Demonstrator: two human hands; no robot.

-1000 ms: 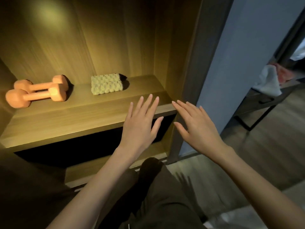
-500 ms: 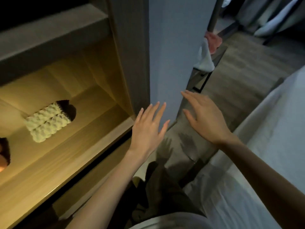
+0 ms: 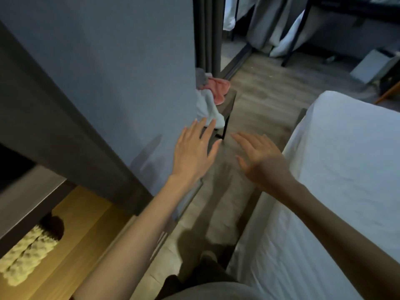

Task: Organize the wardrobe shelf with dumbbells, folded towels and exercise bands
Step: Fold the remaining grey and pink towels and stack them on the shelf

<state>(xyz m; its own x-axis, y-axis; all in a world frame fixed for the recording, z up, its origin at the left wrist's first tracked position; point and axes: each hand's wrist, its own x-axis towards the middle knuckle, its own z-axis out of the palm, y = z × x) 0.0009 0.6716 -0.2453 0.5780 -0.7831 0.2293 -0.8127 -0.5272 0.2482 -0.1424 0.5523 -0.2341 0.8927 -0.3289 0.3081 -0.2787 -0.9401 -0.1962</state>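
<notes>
Just beyond the fingertips of the left hand point(image 3: 194, 152), a white towel point(image 3: 211, 114) and a pink towel point(image 3: 218, 88) are lying crumpled on a small dark counter point(image 3: 231, 100), half hidden behind the grey wardrobe side panel point(image 3: 119, 83). Both hands are stretching forward flat, fingers straight and spread, carrying nothing. The right hand point(image 3: 263, 161) is hovering just beside the left over the wooden floor point(image 3: 255, 87), with the white bed point(image 3: 346, 169) to its right. They are probably reaching out empty like this because the person is heading for those loose towels, which seem to be waiting for folding.

Well behind and below the left forearm, a cream folded towel point(image 3: 28, 260) is sitting on the lit wardrobe shelf point(image 3: 86, 230). No dumbbells or exercise bands are showing here.

Compared with a second ago, the view is swinging away from the wardrobe. Then the hands were hovering at the shelf's front edge, with two orange dumbbells to the left of the folded towel. Now the shelf is slipping behind the left arm, the dumbbells are out of sight, and the counter is coming up close ahead. The hands are keeping the same open, empty posture.
</notes>
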